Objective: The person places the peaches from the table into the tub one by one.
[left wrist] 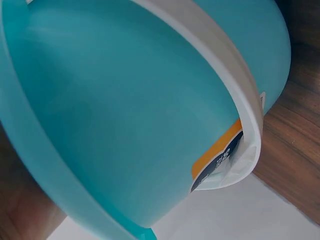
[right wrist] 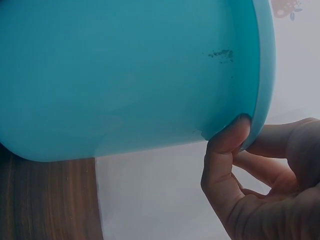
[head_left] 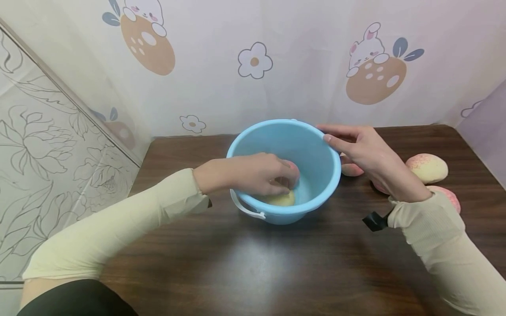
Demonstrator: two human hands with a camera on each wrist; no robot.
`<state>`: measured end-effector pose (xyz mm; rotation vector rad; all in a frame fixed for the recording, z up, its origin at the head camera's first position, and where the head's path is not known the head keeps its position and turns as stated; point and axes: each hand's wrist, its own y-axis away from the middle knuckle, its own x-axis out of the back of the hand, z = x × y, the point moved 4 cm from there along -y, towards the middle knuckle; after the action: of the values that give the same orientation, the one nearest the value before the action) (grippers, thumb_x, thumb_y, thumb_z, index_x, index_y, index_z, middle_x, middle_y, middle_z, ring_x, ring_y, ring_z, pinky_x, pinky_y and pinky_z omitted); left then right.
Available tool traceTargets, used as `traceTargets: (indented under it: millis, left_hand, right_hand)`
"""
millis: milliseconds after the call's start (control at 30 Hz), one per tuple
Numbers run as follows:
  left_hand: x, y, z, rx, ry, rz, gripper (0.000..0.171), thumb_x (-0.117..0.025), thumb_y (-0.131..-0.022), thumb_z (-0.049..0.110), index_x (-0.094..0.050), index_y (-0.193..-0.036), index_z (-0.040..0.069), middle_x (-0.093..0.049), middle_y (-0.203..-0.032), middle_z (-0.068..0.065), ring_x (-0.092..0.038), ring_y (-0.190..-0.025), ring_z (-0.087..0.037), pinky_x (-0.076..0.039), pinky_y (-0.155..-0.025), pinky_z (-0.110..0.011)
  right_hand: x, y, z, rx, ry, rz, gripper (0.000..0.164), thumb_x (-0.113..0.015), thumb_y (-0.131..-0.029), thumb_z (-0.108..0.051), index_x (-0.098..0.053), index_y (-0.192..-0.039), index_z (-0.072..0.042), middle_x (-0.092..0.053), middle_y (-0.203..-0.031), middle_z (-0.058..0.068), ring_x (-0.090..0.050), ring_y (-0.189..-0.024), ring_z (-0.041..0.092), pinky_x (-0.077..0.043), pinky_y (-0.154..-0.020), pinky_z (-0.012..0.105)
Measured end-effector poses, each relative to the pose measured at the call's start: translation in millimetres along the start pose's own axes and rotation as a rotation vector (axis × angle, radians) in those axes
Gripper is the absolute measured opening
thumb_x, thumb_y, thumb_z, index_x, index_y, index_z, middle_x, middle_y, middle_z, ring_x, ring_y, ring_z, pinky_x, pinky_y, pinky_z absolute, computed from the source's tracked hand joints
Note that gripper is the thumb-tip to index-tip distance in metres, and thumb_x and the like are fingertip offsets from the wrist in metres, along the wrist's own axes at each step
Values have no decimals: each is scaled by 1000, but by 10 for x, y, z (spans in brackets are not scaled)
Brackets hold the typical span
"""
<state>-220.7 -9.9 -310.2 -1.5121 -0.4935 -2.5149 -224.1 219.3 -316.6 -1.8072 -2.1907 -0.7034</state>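
A light blue bucket (head_left: pixel 282 210) stands upright on the table, its white handle (head_left: pixel 246 208) hanging down on the near left side. My left hand (head_left: pixel 262 175) reaches over the rim into it, fingers curled on a peach (head_left: pixel 293 170) with pink skin. Yellow skin (head_left: pixel 283 199) shows below the fingers; whether it belongs to the same peach I cannot tell. On the far right, my right hand (head_left: pixel 365 145) pinches the bucket's rim between thumb and fingers. The right wrist view shows the thumb (right wrist: pixel 230 135) and fingers at the rim. Only the bucket's outside appears in the left wrist view.
Right of the bucket, partly behind the right forearm, lie several more peaches, including a yellow one (head_left: pixel 428 168) and a pink one (head_left: pixel 446 196). The dark wooden table (head_left: pixel 253 263) meets a patterned wall covering (head_left: pixel 213 87) at the back. A label (left wrist: pixel 217 155) is stuck on the bucket.
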Motion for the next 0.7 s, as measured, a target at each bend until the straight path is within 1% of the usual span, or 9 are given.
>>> traceTargets:
  millis: [67,100,167,300,400,467,533,600,700]
  left_hand:
    - [4,7,2,-22,25,3,15,-63,-103,18,-70,-116,15,-67,-108,5,-61,-99,-8,-50,-93,-21]
    - [3,10,2,-31,32,4,15,-62,-103,17,-70,-116,14,-67,-109,5,-61,-99,-7,-50,-94,-20]
    - [4,14,1,-36,41,3,15,-61,-103,17,-70,-115,14,-67,-109,5,-62,-100,-7,-50,-94,-20]
    - [15,31,-6,-21,63,-1,17,-61,-104,17,-70,-118,15,-68,-111,6,-63,-103,-7,-51,-97,-21]
    - [29,52,-12,-2,74,0,20,-60,-104,18,-71,-121,15,-70,-113,7,-64,-104,-7,-53,-98,-23]
    - [35,67,-16,8,73,2,22,-60,-104,17,-73,-122,14,-73,-113,5,-65,-104,-8,-53,-98,-24]
    - [36,80,-22,12,67,7,22,-61,-104,17,-74,-121,14,-75,-111,4,-66,-102,-8,-54,-97,-25]
    - [37,100,-28,7,63,23,20,-61,-103,16,-75,-118,13,-75,-105,3,-66,-98,-8,-56,-95,-28]
    - [57,142,-34,4,71,83,15,-62,-103,15,-75,-110,16,-73,-98,6,-64,-93,-7,-56,-92,-26]
  right_hand:
    - [-1,5,-3,-3,-5,1,57,-66,-98,-54,-55,-151,-37,-67,-138,4,-76,-88,12,-56,-64,22]
    - [-1,4,-3,0,2,0,57,-65,-98,-54,-55,-151,-37,-67,-138,3,-76,-89,10,-56,-65,21]
    - [-1,9,-5,3,2,-1,57,-65,-98,-54,-55,-151,-36,-67,-138,3,-75,-87,13,-55,-63,21]
    - [4,17,-10,12,16,-4,58,-65,-98,-55,-54,-152,-35,-66,-140,1,-75,-90,11,-59,-78,20]
    - [8,26,-15,8,15,0,57,-65,-98,-55,-55,-151,-36,-68,-135,0,-73,-82,13,-57,-70,22]
    - [11,32,-20,9,19,3,57,-65,-98,-55,-55,-151,-36,-69,-134,-1,-73,-82,13,-57,-70,21]
    - [10,30,-19,9,27,3,57,-65,-98,-56,-55,-151,-37,-68,-136,0,-74,-86,11,-58,-73,20]
    - [8,26,-20,12,38,2,57,-65,-98,-56,-55,-151,-37,-66,-141,1,-74,-96,9,-59,-82,20]
    - [-1,15,-20,17,45,-1,57,-65,-98,-56,-55,-151,-36,-64,-145,2,-73,-105,6,-60,-86,20]
